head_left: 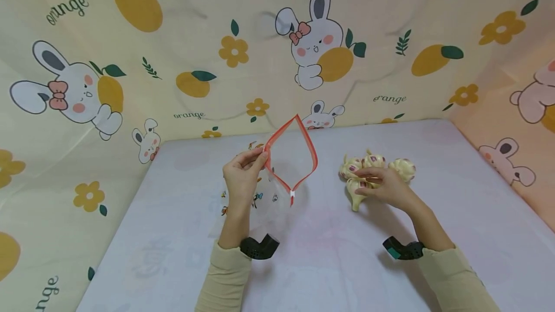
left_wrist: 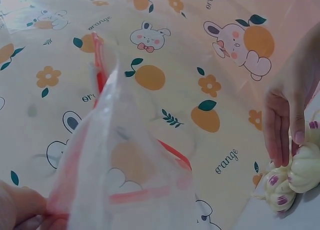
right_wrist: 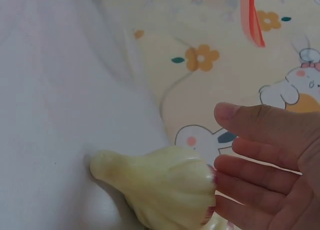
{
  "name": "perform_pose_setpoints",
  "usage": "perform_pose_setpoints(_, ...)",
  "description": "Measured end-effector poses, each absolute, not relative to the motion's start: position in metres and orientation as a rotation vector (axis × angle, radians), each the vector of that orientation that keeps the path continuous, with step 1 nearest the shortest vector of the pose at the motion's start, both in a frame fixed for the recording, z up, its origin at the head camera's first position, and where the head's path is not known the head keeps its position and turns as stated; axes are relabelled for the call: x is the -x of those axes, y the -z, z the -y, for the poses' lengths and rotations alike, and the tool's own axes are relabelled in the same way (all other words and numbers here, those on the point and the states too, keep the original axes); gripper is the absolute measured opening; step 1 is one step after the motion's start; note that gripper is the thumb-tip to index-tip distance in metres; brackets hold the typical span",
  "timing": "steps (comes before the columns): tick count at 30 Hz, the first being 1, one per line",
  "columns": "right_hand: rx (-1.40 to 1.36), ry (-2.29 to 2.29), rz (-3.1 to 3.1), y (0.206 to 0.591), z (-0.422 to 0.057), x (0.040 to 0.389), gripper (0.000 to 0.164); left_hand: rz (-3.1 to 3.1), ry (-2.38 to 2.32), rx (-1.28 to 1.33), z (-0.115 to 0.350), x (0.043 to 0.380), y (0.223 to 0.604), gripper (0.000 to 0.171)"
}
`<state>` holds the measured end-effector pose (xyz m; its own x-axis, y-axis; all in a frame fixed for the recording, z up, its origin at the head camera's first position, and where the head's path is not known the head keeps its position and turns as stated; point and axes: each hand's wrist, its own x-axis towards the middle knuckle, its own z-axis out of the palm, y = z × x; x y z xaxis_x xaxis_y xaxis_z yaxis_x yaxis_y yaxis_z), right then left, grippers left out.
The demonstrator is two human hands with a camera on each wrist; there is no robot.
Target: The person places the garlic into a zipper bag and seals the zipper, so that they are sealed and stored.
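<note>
A clear zip bag [head_left: 260, 196] with a red zip rim and small printed figures is pinched at its rim by my left hand [head_left: 243, 172]. Its mouth gapes into a diamond shape, and a white slider [head_left: 292, 193] sits at the near corner. On the right, my right hand [head_left: 386, 187] hovers at a cluster of several garlic bulbs [head_left: 403, 170], fingers extended. In the right wrist view the fingertips lie beside the nearest garlic bulb [right_wrist: 165, 185], thumb apart from it; whether they touch it I cannot tell. The left wrist view shows the bag's red rim [left_wrist: 100, 65] close up.
A white cloth covers the table [head_left: 173, 235]. Behind it and at the sides hangs a printed curtain [head_left: 260, 23] with rabbits and oranges. Each wrist carries a black camera mount [head_left: 260, 247].
</note>
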<state>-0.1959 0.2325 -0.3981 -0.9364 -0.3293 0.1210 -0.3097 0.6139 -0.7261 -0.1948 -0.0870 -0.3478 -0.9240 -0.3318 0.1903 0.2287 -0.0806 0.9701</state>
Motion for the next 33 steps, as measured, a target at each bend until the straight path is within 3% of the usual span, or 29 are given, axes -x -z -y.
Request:
perform_pose_setpoints(19, 0.569, 1.070, -2.929, 0.407, -0.236, 0.201, 0.042, 1.842, 2.078, -0.095, 0.085, 0.193, 0.347, 0.022)
perform_pose_setpoints(33, 0.543, 1.229, -2.787, 0.414, -0.232, 0.202, 0.042, 1.840, 2.079, -0.119, 0.087, 0.194, 0.346, 0.022)
